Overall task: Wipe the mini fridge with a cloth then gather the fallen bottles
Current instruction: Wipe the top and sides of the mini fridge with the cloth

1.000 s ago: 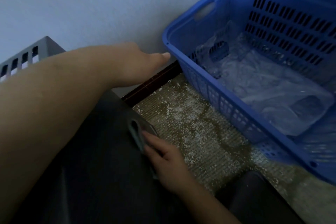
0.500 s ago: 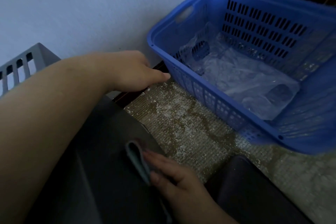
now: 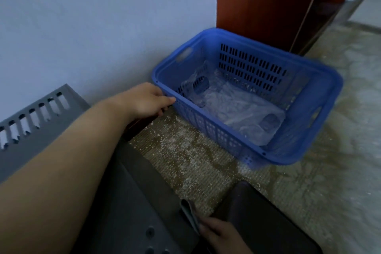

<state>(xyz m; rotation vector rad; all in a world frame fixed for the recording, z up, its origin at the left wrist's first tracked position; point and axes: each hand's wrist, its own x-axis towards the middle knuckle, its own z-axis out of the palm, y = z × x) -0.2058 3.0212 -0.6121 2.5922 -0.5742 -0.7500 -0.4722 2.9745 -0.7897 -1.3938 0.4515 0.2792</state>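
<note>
The right hand (image 3: 221, 235) is pinching the cloth (image 3: 189, 212), soft and limp, against the fridge (image 3: 127, 202); the left hand (image 3: 148, 99) is resting curled, its grip holding nothing visible.

A home — laundry basket (image 3: 243, 142), painted wall (image 3: 92, 27), wooden cabinet (image 3: 257, 0).

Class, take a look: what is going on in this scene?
A person is wiping a dark mini fridge with a cloth pressed under the right hand at its front edge. The left hand reaches to the fridge's far corner, next to a blue basket on the floor. The basket holds clear plastic bottles. A grey crate stands by the wall.
</note>
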